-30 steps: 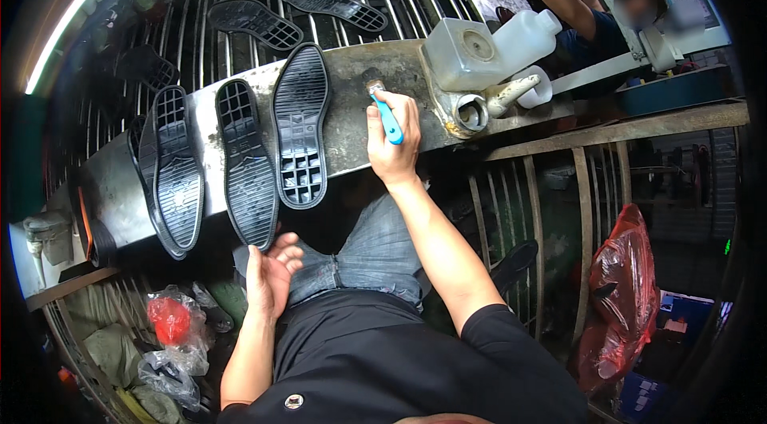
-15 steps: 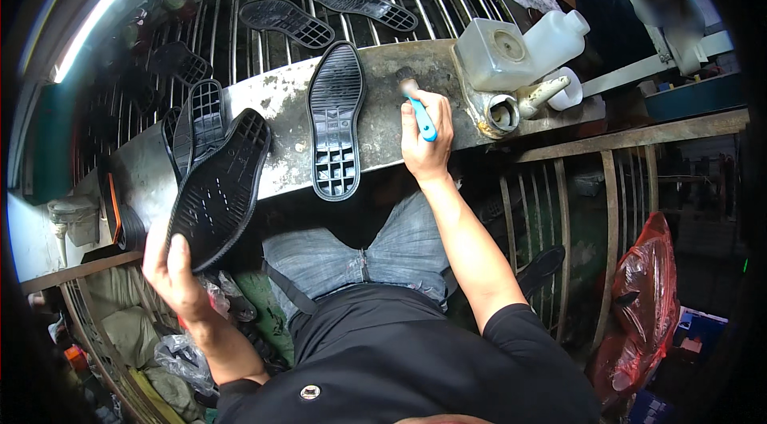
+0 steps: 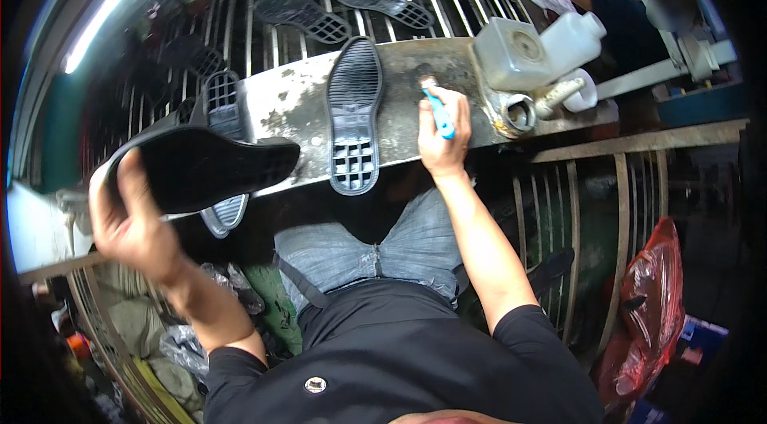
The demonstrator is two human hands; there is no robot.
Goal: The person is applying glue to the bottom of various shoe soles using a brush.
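Head view: the left hand (image 3: 137, 224) grips a black held sole (image 3: 216, 172) by its broad end. The thumb presses on the dark face turned toward the camera; the other fingers pass around the left edge, and their contact on the far face is hidden. The hand is blurred by motion. The held sole extends to the right of the fingers, narrow end outward, roughly level across the view, in front of the left part of the metal bench (image 3: 288, 96).

The right hand (image 3: 447, 154) is closed on a brush (image 3: 440, 114). The blue handle lies between thumb and index finger, its butt end above the web of the hand. The brush head projects beyond the fingertips over the bench; whether it touches the surface cannot be told.

A ribbed sole (image 3: 355, 116) lies on the bench between the hands, apart from both, its grid end overhanging the near edge. A partly covered sole (image 3: 223, 96) is located behind the held sole. To the right of the brush stand a square translucent container (image 3: 503, 64), a white bottle (image 3: 574, 42) and a round open pot (image 3: 519, 114).
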